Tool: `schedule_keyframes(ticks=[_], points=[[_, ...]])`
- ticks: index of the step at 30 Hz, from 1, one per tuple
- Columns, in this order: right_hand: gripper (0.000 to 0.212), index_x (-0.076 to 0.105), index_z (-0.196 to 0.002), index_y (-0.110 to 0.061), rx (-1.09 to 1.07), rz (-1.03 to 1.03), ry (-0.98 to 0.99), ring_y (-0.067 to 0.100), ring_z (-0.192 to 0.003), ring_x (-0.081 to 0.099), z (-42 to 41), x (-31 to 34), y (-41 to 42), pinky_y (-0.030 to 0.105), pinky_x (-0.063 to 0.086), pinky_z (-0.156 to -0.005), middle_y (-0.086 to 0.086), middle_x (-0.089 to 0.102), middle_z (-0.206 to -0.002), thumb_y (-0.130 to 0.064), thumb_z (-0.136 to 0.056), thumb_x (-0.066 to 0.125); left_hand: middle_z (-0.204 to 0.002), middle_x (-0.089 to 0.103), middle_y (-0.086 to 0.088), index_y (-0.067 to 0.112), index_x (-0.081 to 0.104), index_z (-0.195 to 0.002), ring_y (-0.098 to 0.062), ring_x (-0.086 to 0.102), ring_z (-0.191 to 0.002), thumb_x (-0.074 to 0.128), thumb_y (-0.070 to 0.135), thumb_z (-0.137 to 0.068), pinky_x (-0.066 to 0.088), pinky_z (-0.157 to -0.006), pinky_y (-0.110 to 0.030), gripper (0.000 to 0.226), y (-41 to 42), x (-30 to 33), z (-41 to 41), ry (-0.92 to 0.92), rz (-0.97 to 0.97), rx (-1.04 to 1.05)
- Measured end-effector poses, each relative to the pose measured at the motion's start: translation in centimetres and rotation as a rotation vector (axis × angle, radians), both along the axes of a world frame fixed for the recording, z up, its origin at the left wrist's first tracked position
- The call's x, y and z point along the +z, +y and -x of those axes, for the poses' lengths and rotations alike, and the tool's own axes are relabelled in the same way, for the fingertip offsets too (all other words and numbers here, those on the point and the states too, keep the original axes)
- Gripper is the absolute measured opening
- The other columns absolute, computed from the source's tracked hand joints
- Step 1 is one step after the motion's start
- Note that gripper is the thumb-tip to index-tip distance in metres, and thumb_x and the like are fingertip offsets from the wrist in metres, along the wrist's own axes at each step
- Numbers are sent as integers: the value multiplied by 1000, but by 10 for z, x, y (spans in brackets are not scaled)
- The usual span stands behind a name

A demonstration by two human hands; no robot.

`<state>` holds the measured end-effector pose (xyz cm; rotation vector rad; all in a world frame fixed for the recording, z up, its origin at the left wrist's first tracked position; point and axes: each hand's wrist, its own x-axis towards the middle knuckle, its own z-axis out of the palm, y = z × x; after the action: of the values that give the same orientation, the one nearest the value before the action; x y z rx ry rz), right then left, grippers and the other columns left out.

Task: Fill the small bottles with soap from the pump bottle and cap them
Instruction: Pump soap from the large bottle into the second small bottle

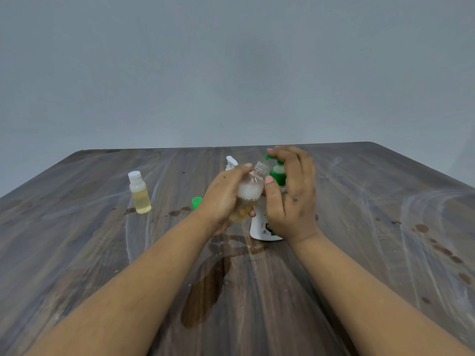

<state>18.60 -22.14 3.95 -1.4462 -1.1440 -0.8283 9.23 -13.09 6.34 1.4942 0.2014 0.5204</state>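
Two bare forearms in view, no sleeves, no watch, no rings, no gloves. Left hand (223, 199) with short nails. Right hand (291, 199) with small dark smudges on back near knuckles; thumbnail short, pale.

I am looking down at a dark wooden table (359, 253) whose surface is showing pale, streaky smears. A dark wet patch (205, 291) is lying on the wood near the front, and small dark spots (442, 250) are dotting the right side. A plain grey wall (231, 68) is filling the background behind the table.
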Motion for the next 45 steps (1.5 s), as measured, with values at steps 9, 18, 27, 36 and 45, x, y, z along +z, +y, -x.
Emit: schedule_keyframes(ticks=[9, 18, 27, 36, 45], points=[[31, 63, -103, 1, 3, -19, 14, 23, -98, 52, -1, -1, 2, 17, 38, -85, 10, 58, -104, -17, -83, 48, -63, 62, -7, 4, 63, -87, -19, 52, -51, 38, 30, -104, 46, -45, -28, 40, 2, -2, -1, 3, 0, -6], [30, 63, -102, 1, 5, -22, 11, 23, -97, 53, -1, 0, 3, 18, 39, -84, 7, 57, -103, -16, -82, 49, -63, 62, -7, 3, 63, -88, -19, 52, -51, 38, 30, -104, 45, -45, -28, 41, 2, -1, -1, 3, -4, -3], [41, 61, -114, 3, 25, -7, -8, 24, -109, 52, -3, -4, 0, 26, 41, -94, 12, 56, -116, -22, -86, 44, -60, 63, -4, 6, 62, -81, -17, 52, -47, 37, 30, -104, 45, -45, -28, 41, 1, 0, 0, 8, -14, -3], [27, 64, -99, 0, 8, -42, 13, 23, -95, 53, -1, 0, 2, 16, 39, -85, 6, 58, -101, -14, -82, 48, -66, 58, -11, 3, 62, -89, -20, 51, -50, 39, 30, -104, 46, -45, -27, 39, 1, -1, 0, 11, -9, 3], [36, 63, -109, 2, 6, -12, 3, 20, -104, 52, 0, -1, 1, 17, 38, -91, 10, 57, -110, -19, -83, 47, -58, 62, -3, 6, 62, -82, -17, 53, -48, 38, 29, -104, 45, -45, -27, 40, -1, 2, 1, 11, -10, 7]])
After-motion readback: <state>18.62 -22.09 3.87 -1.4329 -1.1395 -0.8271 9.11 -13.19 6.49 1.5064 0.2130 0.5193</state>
